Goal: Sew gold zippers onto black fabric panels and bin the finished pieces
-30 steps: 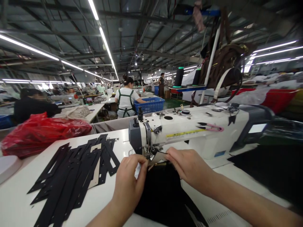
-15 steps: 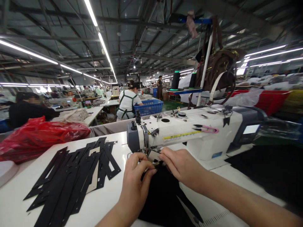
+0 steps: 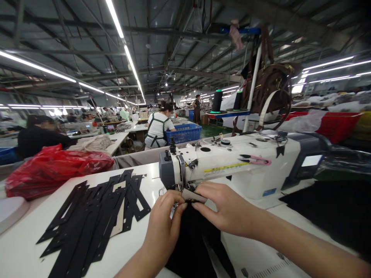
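In front of the white sewing machine, my left hand pinches the upper edge of a black fabric piece. My right hand grips the same edge from the other side, thumb and fingers closed. A greyish-beige underside shows between the two hands, folded toward me. The rest of the black piece hangs down over the table's front. The needle area lies just behind my fingers and is mostly hidden.
Black strips with cut-out slots lie in a loose pile on the left. Behind them sits a red plastic bag. Pink-handled snips rest on the machine. More black fabric lies at right. A co-worker stands beyond, beside a blue basket.
My hands have turned the fabric's top edge, so its greyish-beige side now shows. My right thumb has come down onto the edge. The whole view has shifted slightly.
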Tool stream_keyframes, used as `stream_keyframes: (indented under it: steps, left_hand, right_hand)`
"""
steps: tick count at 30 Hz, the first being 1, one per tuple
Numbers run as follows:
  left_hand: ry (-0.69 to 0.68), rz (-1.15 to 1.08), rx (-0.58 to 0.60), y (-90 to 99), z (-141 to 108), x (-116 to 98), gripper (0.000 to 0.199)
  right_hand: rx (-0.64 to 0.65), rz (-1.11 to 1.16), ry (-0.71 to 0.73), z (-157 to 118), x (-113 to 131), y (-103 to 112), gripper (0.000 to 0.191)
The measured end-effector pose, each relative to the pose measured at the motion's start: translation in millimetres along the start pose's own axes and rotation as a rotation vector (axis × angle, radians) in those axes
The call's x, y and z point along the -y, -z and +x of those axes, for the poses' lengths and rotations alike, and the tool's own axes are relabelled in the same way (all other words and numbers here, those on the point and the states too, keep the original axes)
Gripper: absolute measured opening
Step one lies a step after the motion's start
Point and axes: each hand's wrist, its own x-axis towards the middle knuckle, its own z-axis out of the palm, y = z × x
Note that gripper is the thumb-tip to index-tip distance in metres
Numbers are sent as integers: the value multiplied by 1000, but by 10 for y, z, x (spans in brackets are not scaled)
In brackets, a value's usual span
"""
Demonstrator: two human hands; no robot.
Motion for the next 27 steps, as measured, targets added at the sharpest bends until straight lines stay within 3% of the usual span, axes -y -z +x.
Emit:
stream_keyframes:
  steps: [9, 15, 18, 20, 24, 27]
  left_hand:
    - [-40, 33, -9, -21, -11, -33, 12]
    - [6, 14, -50, -40, -88, 33, 10]
    - [16, 23, -77, -24, -132, 82, 26]
    - [-62, 75, -56, -7, -138, 96, 28]
    - [-264, 147, 13, 14, -133, 84, 6]
    - [-346, 164, 21, 12, -180, 67, 16]
  right_hand:
    - [-43, 97, 33, 24, 27, -27, 13]
    - [24, 125, -55, 25, 51, -2, 18]
    - [53, 124, -43, -2, 41, -16, 14]
    - [60, 87, 6, -30, 44, -40, 15]
    - [4, -59, 163, -136, 94, -131, 16]
    - [-107, -180, 303, -283, 150, -222, 20]
